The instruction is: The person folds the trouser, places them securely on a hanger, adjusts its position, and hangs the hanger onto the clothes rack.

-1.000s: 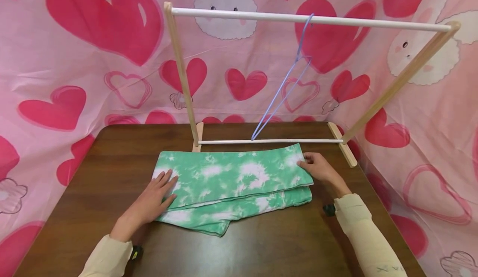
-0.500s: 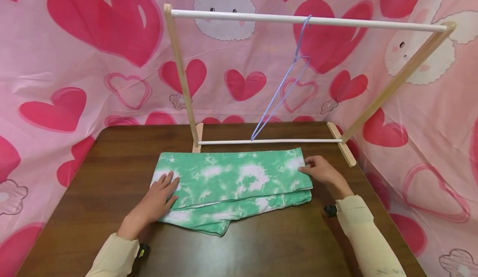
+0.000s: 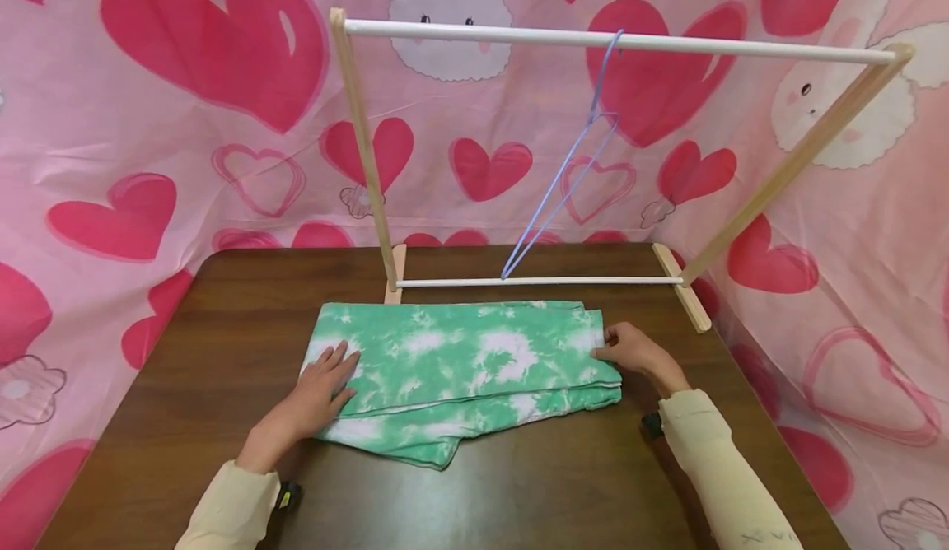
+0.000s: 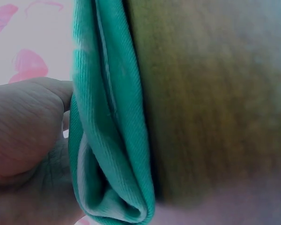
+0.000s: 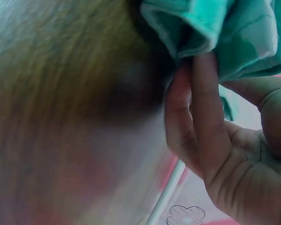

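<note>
Green-and-white tie-dye trousers (image 3: 460, 356) lie folded lengthwise on the brown table, their pointed crotch part sticking out toward the near side. My left hand (image 3: 320, 389) rests flat on their left end, fingers spread. At the right end, my right hand (image 3: 633, 348) pinches the upper layers' edge between thumb and fingers. The right wrist view shows fingers (image 5: 206, 103) beneath the hem (image 5: 187, 28) and the thumb above. In the left wrist view, the stacked folds (image 4: 98, 93) show edge-on, with part of the palm beside them.
Behind the trousers stands a rack with wooden posts (image 3: 363, 146) and a white top rail (image 3: 474, 33). A blue hanger (image 3: 552, 188) hangs from that rail, near the lower bar (image 3: 445, 282). Heart-patterned cloth (image 3: 259, 163) encloses the table (image 3: 185, 352) at the back and sides.
My right hand has drawn the upper layers' right end toward the near side, lowering its far corner and uncovering a strip of the layer behind. My left hand stays on the left end.
</note>
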Available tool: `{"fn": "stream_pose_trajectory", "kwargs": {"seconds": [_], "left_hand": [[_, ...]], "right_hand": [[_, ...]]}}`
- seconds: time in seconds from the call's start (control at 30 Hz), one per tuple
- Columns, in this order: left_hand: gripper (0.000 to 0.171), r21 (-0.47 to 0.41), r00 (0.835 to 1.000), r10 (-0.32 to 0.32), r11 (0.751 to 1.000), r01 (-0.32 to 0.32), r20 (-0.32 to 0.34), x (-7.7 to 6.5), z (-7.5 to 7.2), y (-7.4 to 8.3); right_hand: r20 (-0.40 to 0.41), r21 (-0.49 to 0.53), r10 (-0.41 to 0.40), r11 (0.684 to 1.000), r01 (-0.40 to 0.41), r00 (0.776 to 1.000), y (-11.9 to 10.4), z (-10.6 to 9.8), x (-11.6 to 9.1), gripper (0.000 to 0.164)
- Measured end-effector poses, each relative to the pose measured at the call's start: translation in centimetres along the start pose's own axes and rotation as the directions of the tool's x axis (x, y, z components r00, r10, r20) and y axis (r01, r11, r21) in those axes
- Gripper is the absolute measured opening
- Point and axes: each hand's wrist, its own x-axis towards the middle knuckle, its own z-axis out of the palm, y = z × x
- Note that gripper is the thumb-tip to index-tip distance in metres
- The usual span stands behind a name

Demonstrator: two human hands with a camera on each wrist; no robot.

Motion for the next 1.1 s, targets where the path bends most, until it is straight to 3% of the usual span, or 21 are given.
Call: {"fn": "stream_pose_trajectory", "kwargs": {"seconds": [0.3,0.53,0.73,0.87,0.97,1.1], "left_hand": [[0.060,-0.025,0.998,-0.008,1.000,0.010,0.057,0.5,-0.4,0.0],[0.060,-0.052,0.999,-0.014,0.999,0.017,0.053,0.6,-0.3,-0.2],[0.059,-0.026,0.998,-0.023,0.999,0.025,0.057,0.7,-0.4,0.3],[0.059,-0.015,0.998,-0.027,1.000,0.027,0.051,0.8,-0.4,0.5],[0.058,-0.017,0.999,-0.025,1.000,0.026,0.045,0.9,-0.3,0.4],[0.053,-0.021,1.000,-0.004,1.000,0.004,0.017,0.5,-0.3,0.3]], "right_hand": [[0.012,0.018,0.023,1.000,-0.023,1.000,-0.2,0.0,-1.0,0.025],[-0.014,0.026,0.071,0.997,-0.070,0.997,-0.4,0.3,-0.9,0.024],[-0.046,0.040,0.144,0.989,-0.143,0.988,-0.4,0.2,-0.6,0.029],[-0.073,0.037,0.152,0.988,-0.150,0.986,-0.3,0.3,-0.7,0.034],[-0.123,-0.010,0.135,0.991,-0.137,0.983,-0.3,0.5,-1.2,0.040],[-0.224,-0.162,0.088,0.979,-0.126,0.971,-0.9,1.3,-2.5,0.048]]}}
